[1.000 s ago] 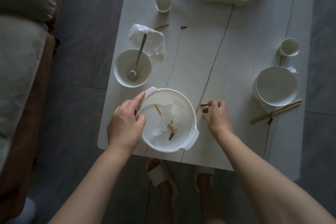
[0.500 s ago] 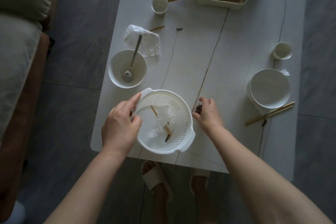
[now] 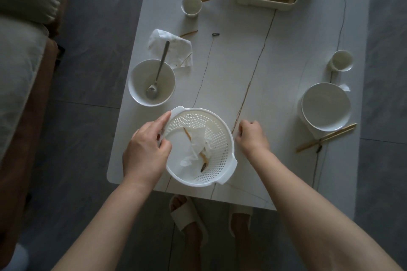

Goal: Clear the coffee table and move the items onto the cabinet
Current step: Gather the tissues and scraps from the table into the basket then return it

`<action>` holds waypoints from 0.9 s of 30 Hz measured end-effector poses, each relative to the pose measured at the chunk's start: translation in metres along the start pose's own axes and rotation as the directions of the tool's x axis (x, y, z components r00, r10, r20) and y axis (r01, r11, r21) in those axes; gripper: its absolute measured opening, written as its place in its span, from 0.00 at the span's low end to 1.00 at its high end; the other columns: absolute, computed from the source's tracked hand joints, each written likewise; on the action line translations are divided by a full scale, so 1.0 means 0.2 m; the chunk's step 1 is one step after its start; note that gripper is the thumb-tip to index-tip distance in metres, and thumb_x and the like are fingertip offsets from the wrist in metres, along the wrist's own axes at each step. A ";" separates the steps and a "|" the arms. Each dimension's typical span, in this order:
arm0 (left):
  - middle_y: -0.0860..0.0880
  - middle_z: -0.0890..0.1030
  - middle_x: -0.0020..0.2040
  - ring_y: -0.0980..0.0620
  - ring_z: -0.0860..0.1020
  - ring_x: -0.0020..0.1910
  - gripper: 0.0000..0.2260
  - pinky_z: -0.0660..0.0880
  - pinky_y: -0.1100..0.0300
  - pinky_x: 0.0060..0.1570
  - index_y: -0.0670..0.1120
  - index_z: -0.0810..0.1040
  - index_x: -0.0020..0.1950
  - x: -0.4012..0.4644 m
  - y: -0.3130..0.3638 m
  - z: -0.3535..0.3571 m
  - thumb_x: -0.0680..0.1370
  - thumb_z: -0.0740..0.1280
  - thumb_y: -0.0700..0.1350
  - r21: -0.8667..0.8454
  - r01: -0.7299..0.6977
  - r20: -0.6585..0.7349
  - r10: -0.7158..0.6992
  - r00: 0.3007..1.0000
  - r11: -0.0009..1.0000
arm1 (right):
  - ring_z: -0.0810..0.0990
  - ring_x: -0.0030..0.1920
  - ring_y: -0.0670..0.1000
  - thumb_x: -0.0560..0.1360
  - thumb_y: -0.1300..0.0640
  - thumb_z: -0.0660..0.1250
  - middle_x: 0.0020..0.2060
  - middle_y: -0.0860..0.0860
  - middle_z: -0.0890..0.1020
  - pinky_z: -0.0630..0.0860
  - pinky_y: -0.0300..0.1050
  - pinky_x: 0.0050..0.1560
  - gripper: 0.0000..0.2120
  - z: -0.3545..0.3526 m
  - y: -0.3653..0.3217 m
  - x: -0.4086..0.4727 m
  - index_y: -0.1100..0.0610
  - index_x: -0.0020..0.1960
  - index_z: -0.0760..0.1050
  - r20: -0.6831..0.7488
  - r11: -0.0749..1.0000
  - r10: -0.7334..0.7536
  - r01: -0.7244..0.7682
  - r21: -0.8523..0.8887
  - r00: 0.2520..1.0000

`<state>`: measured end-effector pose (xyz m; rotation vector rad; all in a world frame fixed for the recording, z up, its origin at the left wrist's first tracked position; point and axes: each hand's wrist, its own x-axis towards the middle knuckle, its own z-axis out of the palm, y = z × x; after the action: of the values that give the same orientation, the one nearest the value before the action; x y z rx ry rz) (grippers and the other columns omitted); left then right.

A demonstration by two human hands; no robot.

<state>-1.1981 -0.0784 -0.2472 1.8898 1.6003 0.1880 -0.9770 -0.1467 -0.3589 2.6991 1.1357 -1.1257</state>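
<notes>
Table: long white marble-look coffee table w/ thin dark veins; most items sit on it, so you're early in the job, by my read.
Cabinet: not in view; nothing seen moved there.
Tray: cream slatted tea tray at far end, wooden sticks leaning on it; untouched.
Colander: white perforated plastic basket w/ two tab handles at near edge; holds crumpled tissue + a stick. Looks like you're using it as scrap bin.
Plate: white round plate on right, pale chopsticks just beside; left to do.
Bowl: white ceramic bowl w/ metal spoon inside, on left; left to do.
L hand: your left hand grips colander rim, thumb inside, fingers outside.
R hand: your right hand on tabletop just beside colander, fingers curled under; can't tell what, if anything, it holds.
Napkin: soiled white paper napkin behind bowl.
Cups: two small white cups; still out.
Text/brands: none readable.
</notes>
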 end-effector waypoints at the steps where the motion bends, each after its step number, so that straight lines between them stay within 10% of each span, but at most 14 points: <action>1: 0.58 0.75 0.48 0.50 0.77 0.46 0.28 0.78 0.48 0.43 0.58 0.70 0.68 0.00 0.00 0.00 0.72 0.65 0.36 0.007 -0.001 -0.002 0.001 1.000 1.000 | 0.76 0.46 0.61 0.74 0.62 0.59 0.49 0.58 0.72 0.75 0.50 0.48 0.06 0.00 0.00 0.00 0.60 0.49 0.71 0.005 1.000 0.009 -0.009 -0.010 1.000; 11: 0.58 0.75 0.49 0.50 0.76 0.49 0.28 0.74 0.55 0.40 0.59 0.70 0.68 0.00 0.04 0.01 0.72 0.64 0.37 0.054 0.007 0.011 -0.007 1.000 0.999 | 0.79 0.44 0.52 0.70 0.65 0.67 0.45 0.55 0.81 0.75 0.42 0.46 0.07 -0.22 0.01 -0.17 0.57 0.47 0.78 -0.150 0.858 -0.026 0.099 0.504 0.988; 17: 0.56 0.76 0.51 0.51 0.76 0.49 0.27 0.70 0.58 0.39 0.59 0.70 0.68 0.00 0.12 0.04 0.72 0.64 0.38 0.047 0.016 0.031 -0.017 0.999 0.999 | 0.82 0.42 0.47 0.72 0.61 0.72 0.45 0.47 0.82 0.79 0.37 0.46 0.12 -0.37 -0.19 -0.50 0.56 0.55 0.80 -0.041 0.748 -0.374 0.327 0.578 0.927; 23: 0.58 0.74 0.48 0.51 0.75 0.48 0.27 0.70 0.58 0.38 0.60 0.70 0.68 -0.01 0.11 0.02 0.72 0.64 0.38 0.058 0.007 0.032 -0.008 0.999 0.998 | 0.83 0.35 0.47 0.74 0.62 0.68 0.38 0.53 0.83 0.81 0.38 0.36 0.06 -0.32 -0.03 -0.38 0.61 0.50 0.79 -0.047 0.643 -0.042 0.063 0.763 0.998; 27: 0.58 0.74 0.47 0.51 0.75 0.47 0.28 0.73 0.55 0.40 0.60 0.69 0.68 -0.01 0.09 0.01 0.73 0.63 0.37 0.066 0.011 0.034 -0.014 0.999 0.998 | 0.83 0.42 0.55 0.74 0.61 0.68 0.42 0.57 0.83 0.81 0.51 0.48 0.07 -0.14 0.12 -0.22 0.62 0.51 0.77 0.035 0.707 0.217 -0.182 0.683 0.975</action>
<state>-1.1821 -0.0809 -0.2377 1.9217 1.6131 0.0985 -0.9657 -0.1849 -0.3161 3.2683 0.4252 -1.7188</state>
